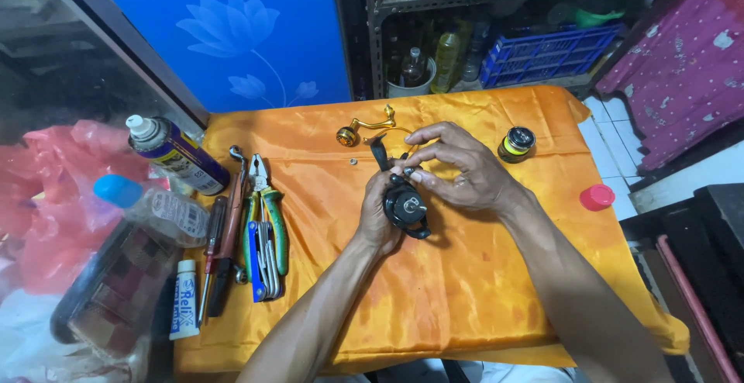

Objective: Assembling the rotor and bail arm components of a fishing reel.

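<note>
Our hands on a black metal fishing reel body (405, 205).
Our left hand (377, 216) cradles it above the orange-clothed desk (465, 274); our right hand (457, 167) pinches its top with narrowed fingertips.

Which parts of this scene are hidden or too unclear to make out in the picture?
All in the head view:
- Black fishing reel body: the left hand and right hand cover much of it.
- What the right fingertips pinch: too small to tell.
- Small washer on the orange cloth: too tiny for detail.
- Shelf bottles: dark and blurred.
- Both elbows: cut by the bottom edge.
</note>
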